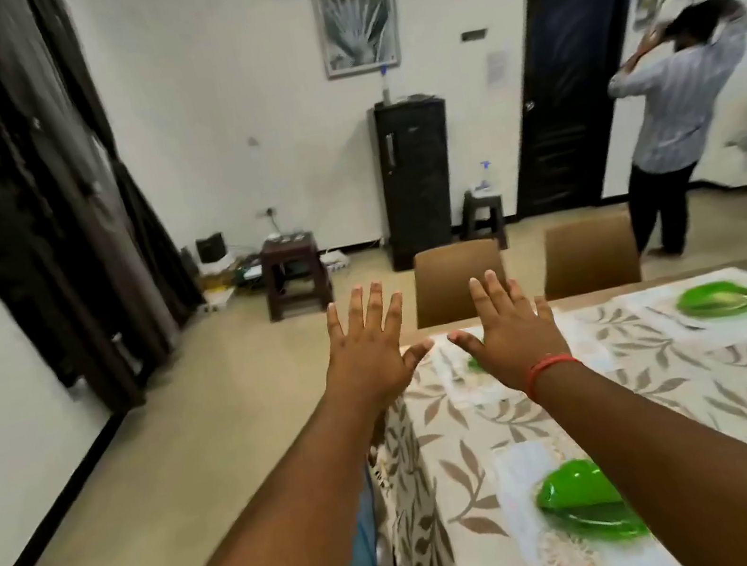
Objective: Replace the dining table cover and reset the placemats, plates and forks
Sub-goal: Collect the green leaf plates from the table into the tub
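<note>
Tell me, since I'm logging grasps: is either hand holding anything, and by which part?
Nothing is held. The left hand and the right hand are both open with fingers spread, raised above the leaf-patterned table cover.

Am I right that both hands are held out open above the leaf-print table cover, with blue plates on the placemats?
Not quite: the plates are green, not blue, as the head view shows. The rest holds: the left hand and right hand are held out open above the leaf-print table cover, and the plates sit on placemats.

Dark curtains (23, 204), blk cabinet (418, 180), framed pic (358, 23), stool (294, 271), dark door (575, 82), person in bkgd (676, 114)
</note>
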